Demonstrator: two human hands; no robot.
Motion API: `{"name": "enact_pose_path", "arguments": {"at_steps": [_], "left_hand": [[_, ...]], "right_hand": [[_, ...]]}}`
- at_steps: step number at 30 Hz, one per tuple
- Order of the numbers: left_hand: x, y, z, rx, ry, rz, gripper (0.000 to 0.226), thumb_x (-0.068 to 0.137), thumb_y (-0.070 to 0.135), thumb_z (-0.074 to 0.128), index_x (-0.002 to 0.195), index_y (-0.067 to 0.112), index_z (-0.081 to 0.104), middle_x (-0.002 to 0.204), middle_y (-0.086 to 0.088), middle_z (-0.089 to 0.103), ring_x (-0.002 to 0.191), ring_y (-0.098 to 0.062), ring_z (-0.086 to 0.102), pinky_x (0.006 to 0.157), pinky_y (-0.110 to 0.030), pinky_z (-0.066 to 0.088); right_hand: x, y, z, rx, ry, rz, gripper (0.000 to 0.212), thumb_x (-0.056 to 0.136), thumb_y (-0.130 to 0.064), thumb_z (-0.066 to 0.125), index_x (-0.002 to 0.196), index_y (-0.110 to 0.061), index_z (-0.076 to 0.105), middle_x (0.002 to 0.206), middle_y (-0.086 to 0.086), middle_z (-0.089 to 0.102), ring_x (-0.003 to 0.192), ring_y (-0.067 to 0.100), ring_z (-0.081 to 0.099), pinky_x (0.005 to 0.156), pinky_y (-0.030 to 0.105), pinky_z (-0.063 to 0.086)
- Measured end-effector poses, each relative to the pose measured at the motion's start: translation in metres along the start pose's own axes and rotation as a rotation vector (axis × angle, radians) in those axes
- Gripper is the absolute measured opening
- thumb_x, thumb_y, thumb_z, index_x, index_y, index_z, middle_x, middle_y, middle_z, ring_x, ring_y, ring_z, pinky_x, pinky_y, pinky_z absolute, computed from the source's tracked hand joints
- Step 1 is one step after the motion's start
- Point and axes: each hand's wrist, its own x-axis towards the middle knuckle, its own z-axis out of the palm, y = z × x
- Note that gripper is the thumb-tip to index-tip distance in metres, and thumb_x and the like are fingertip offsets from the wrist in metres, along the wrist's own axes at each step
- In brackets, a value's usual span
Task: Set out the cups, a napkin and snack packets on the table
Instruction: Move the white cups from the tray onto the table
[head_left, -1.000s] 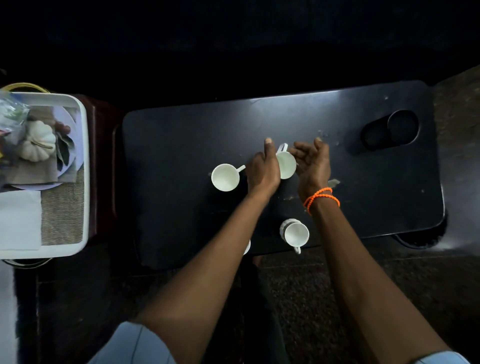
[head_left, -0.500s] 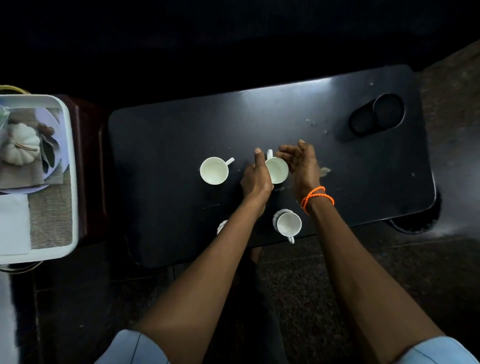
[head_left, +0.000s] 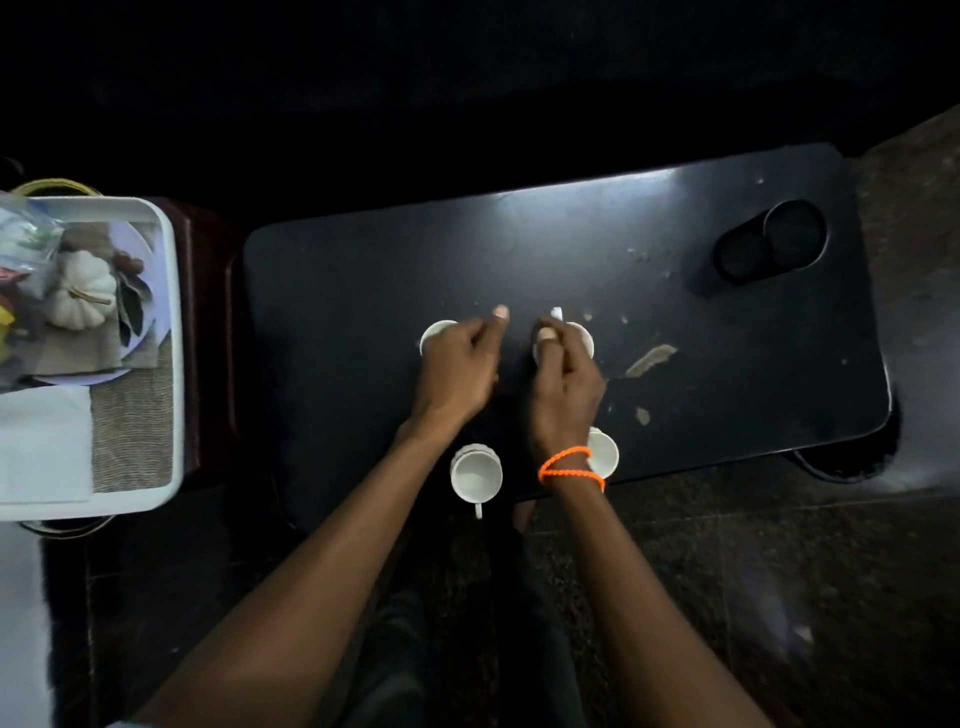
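Four white teacups sat on dark table (head_left: 363, 270). Your right hand (head_left: 563, 384) gripped far-right cup (head_left: 576, 335), fingers curled over rim — handle (head_left: 557, 313) pointed away from you. Your left hand (head_left: 460, 364) covered far-left cup (head_left: 434, 332), fingers curled, forefinger out; grip itself — couldn't tell. Near cup (head_left: 476, 475) stood upright, handle toward you. Likely light, rigid, glazed-slick, chippable: take by handle or rim. Napkin (head_left: 44, 441) lay in tray (head_left: 174, 312), well apart.
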Motion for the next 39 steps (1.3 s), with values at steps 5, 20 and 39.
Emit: {"name": "enact_pose_path", "arguments": {"at_steps": [5, 20, 39], "left_hand": [[0.035, -0.031, -0.039, 0.285, 0.194, 0.072, 0.043, 0.105, 0.047, 0.048, 0.089, 0.014, 0.072, 0.100, -0.011, 0.070, 0.107, -0.032, 0.060, 0.089, -0.034, 0.039], [0.018, -0.060, -0.034, -0.450, 0.127, -0.433, 0.056, 0.099, 0.062, 0.050, 0.101, 0.012, 0.076, 0.110, -0.015, 0.077, 0.099, -0.028, 0.077, 0.089, -0.044, 0.065], [0.012, -0.070, -0.036, -0.590, 0.144, -0.466, 0.064, 0.104, 0.059, 0.046, 0.114, 0.002, 0.074, 0.112, -0.019, 0.077, 0.102, -0.028, 0.077, 0.076, -0.028, 0.065]], "right_hand": [[-0.023, 0.010, 0.038, -0.077, -0.248, 0.237, 0.024, 0.098, -0.026, 0.053, 0.109, -0.013, 0.070, 0.107, 0.002, 0.072, 0.100, 0.013, 0.063, 0.095, 0.035, 0.050], [-0.003, -0.015, 0.058, -0.053, -0.355, 0.458, 0.027, 0.090, -0.046, 0.050, 0.083, -0.046, 0.076, 0.095, -0.017, 0.075, 0.104, 0.019, 0.069, 0.100, 0.052, 0.054], [-0.003, -0.013, 0.053, 0.013, -0.416, 0.497, 0.036, 0.085, -0.047, 0.049, 0.102, -0.032, 0.077, 0.111, -0.006, 0.075, 0.110, 0.020, 0.067, 0.103, 0.053, 0.053]]}}
